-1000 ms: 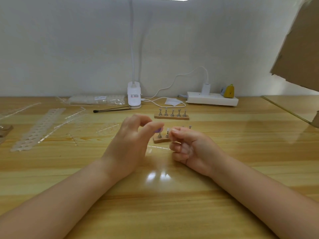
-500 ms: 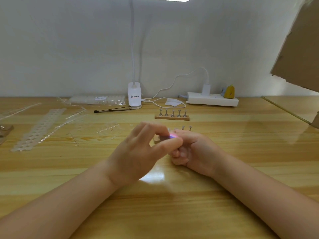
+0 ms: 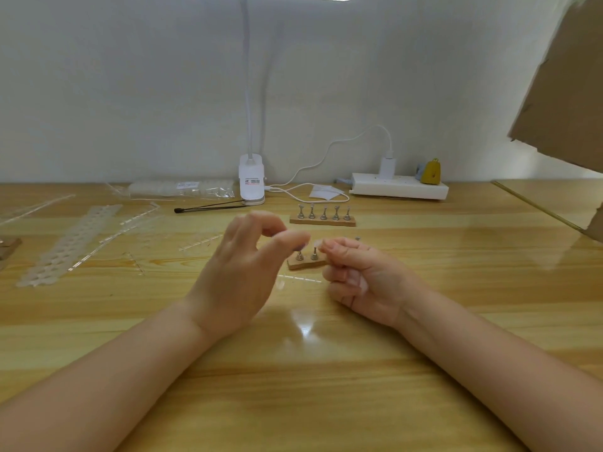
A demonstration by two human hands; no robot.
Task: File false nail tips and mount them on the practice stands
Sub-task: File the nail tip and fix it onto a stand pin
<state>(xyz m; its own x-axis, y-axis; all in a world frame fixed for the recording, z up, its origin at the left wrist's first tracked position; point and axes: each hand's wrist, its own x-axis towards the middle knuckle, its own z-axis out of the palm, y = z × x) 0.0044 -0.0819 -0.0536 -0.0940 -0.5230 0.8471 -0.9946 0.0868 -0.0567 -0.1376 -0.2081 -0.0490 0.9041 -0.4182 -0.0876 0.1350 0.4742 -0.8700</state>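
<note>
The work surface is a glossy light-wood table [image 3: 310, 370] with visible grain, set against a plain pale wall [image 3: 130, 93]; a bright reflection lies on the wood between the two forearms. The landmark is the near wooden practice stand [image 3: 305, 263], a small block with metal pegs, two of which are visible. The left hand [image 3: 241, 275] is raised just left of this stand, thumb and fingers curled toward each other around a small purple object [image 3: 298, 246] at the thumb tip; motion blur prevents confirming a firm grip. The right hand [image 3: 362, 278] sits just right of the stand, fingers curled, with thumb and forefinger pinching a translucent false nail tip [image 3: 317, 244] directly above the stand's pegs. Behind the stand lies a second wooden practice stand [image 3: 322, 220] carrying five metal pegs. Farther behind, at the wall, stand a white clip lamp base [image 3: 251, 182], a white power strip [image 3: 399, 190] with a white charger [image 3: 387, 166] and a yellow plug [image 3: 430, 171], and a white cable [image 3: 326, 158]. Behind and left of the stand lie a black thin tool [image 3: 208, 208], a clear plastic bag of nail tips [image 3: 181, 189] and translucent perforated plastic strips [image 3: 70, 244]. A brown cardboard panel [image 3: 567, 83] hangs at upper right.
</note>
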